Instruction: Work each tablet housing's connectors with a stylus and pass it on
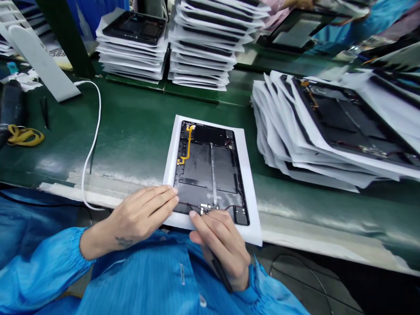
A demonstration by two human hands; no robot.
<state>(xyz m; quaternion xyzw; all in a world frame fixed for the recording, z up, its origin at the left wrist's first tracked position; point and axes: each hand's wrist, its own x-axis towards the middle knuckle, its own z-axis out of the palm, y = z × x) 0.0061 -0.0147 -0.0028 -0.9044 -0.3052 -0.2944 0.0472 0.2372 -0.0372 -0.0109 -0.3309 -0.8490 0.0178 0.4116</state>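
An opened tablet housing [197,175] lies on a white sheet [252,227] at the bench's front edge. Inside it are dark battery panels, an orange flex cable [188,146] and a pale ribbon strip [213,175] running to a small board [205,208]. My left hand [144,210] rests with fingers stretched out together, tips on the housing's lower left edge. Beside the small board, my right hand [221,240] closes around a slim black tool [221,273]. Its rear end sticks out below the palm; my fingers hide much of it, so its exact kind is unclear.
Stacks of housings between white sheets stand at the back left [133,57], back centre [203,48] and right [295,140]. A white cable [98,113] crosses the left bench near black tweezers [44,113] and a yellow band [24,135]. Another person's arm [288,4] shows beyond.
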